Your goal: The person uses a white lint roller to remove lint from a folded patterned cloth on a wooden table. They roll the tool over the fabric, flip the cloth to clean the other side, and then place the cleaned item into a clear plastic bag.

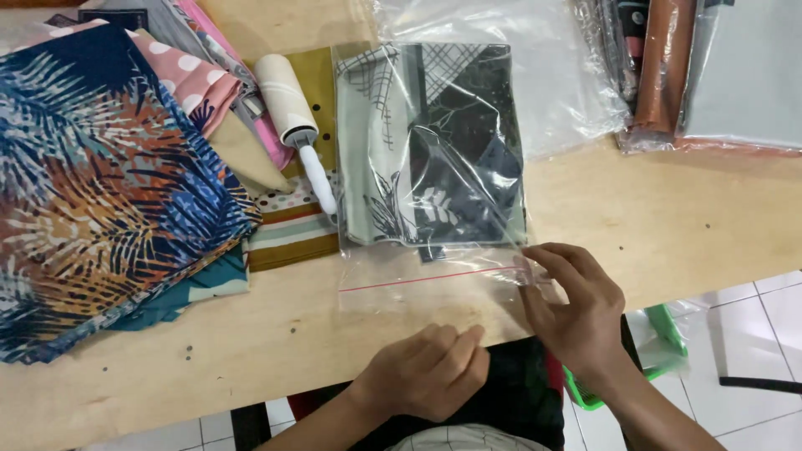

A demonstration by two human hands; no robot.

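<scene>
A clear plastic bag (418,280) lies on the wooden table (668,217), with a folded grey and black patterned cloth (434,142) inside it. The bag's open flap with a thin red line points toward me. My right hand (572,313) pinches the flap's right corner between thumb and fingers. My left hand (430,372) rests at the table's near edge, fingers curled in, holding nothing I can see, just below the flap.
A stack of folded printed cloths (100,184) fills the left side. A white lint roller (296,125) lies between the stack and the bag. More bagged cloths (718,75) and empty clear bags (551,67) sit at the back right. A green basket (660,351) stands on the floor.
</scene>
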